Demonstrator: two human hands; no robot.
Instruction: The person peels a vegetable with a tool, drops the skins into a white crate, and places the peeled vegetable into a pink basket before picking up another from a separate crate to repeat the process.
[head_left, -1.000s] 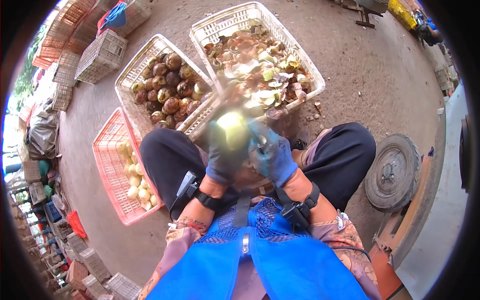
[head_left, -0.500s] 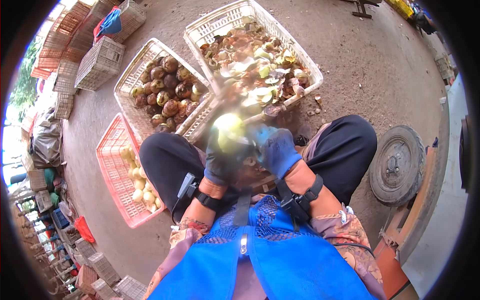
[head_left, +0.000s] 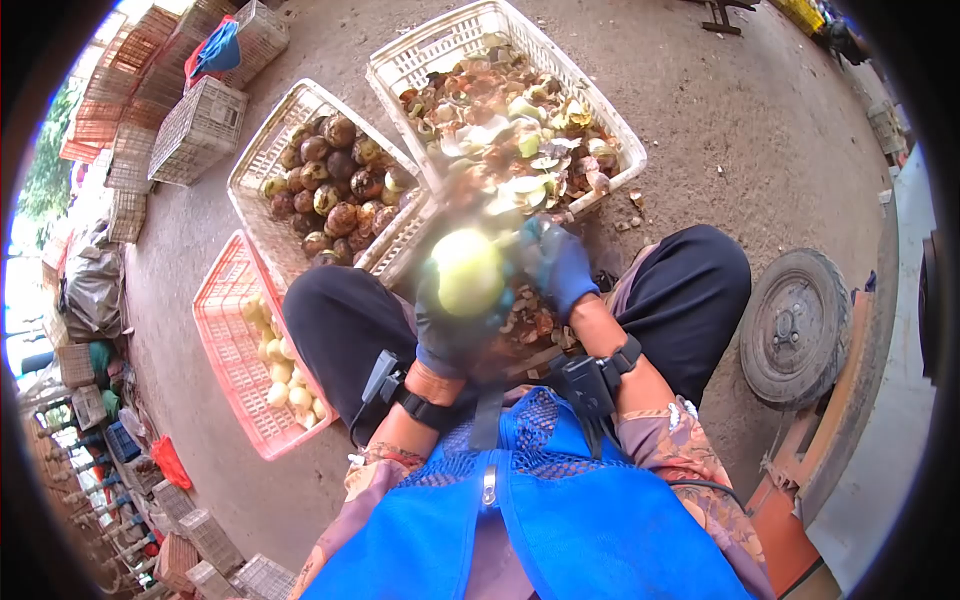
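My left hand (head_left: 447, 325), in a dark glove, is closed around a smooth pale-green peeled fruit (head_left: 468, 272). Just right of it, my right hand (head_left: 556, 262) wears a blue glove with its fingers curled; whatever it may hold is blurred and cannot be made out. Beyond the hands, a white crate (head_left: 590, 70) contains peels and scraps (head_left: 530, 145). To its left, another white crate (head_left: 245, 175) holds several brown, patchy round fruits (head_left: 340, 185). Pale peeled fruits (head_left: 282, 370) lie in a pink crate (head_left: 225, 345) beside my left knee.
A wheel with a tyre (head_left: 795, 330) stands right of my right knee, next to a wooden board (head_left: 835, 400) and a grey panel (head_left: 880, 400). Stacked crates (head_left: 200, 130) line the left side. Scraps (head_left: 530, 320) lie between my legs on the ground.
My right hand has moved slightly up and away from the fruit. The fruit in my left hand now shows more fully, and scraps below the hands have come into sight.
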